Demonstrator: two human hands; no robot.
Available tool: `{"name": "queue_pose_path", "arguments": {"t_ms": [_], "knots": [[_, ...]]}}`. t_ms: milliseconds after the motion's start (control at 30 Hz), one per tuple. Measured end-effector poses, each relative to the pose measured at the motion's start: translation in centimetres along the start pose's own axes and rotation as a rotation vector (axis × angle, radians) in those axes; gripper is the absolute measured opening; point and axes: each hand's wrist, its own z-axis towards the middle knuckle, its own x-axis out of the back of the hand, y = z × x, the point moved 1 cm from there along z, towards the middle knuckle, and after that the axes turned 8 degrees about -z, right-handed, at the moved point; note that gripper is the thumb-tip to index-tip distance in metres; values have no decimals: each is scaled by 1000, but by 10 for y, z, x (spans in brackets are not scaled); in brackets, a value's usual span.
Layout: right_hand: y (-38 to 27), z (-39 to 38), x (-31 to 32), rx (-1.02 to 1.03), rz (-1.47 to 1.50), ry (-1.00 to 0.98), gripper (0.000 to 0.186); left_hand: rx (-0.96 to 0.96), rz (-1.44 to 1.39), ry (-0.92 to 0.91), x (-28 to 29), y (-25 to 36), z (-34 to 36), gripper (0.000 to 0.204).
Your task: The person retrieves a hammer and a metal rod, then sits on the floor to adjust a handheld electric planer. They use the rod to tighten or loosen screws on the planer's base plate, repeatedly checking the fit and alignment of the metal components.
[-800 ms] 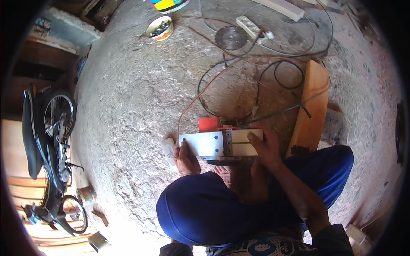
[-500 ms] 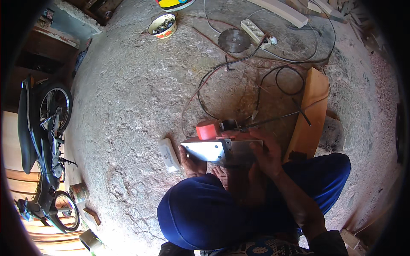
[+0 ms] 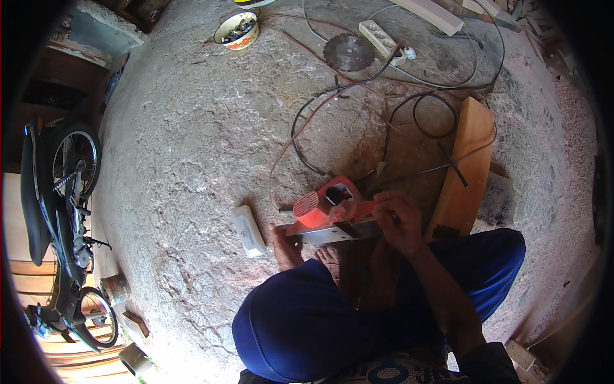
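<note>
A red electric hand planer (image 3: 327, 203) is held up above my foot, tilted so its vented motor housing and round dark opening show. The flat metal sole (image 3: 332, 233) faces me as a narrow strip. My left hand (image 3: 286, 248) is closed round the planer's left end, its fingers partly hidden beneath. My right hand (image 3: 400, 221) has its fingers bent together at the planer's right end, touching it there. Just left of my left hand, a white rectangular box (image 3: 248, 231) lies on the floor.
A wooden beam (image 3: 468, 153) lies to the right. Loose cables, a circular saw blade (image 3: 348, 52) and a white power strip (image 3: 382, 42) lie farther off. An enamel bowl (image 3: 236, 31) of small parts stands at the far left of these. A motorbike (image 3: 67, 211) stands at the left.
The planer has been tipped over: its bright sole faced up toward me, and now its red upper body shows. My right hand has shifted and its fingers have drawn together at the planer's end.
</note>
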Motion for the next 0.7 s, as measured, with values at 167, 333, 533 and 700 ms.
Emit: {"name": "queue_pose_path", "arguments": {"t_ms": [167, 333, 533, 700], "knots": [[10, 4, -9, -134, -8, 148, 12, -277, 1, -113, 9, -37, 16, 23], [23, 18, -24, -194, -98, 164, 21, -606, 495, -231, 38, -40, 40, 21], [59, 23, -21, -322, -40, 148, 33, -280, 584, -542, 2, 2, 22, 35], [50, 43, -26, -211, -37, 176, 40, -324, 778, -562, -26, 26, -15, 41]]}}
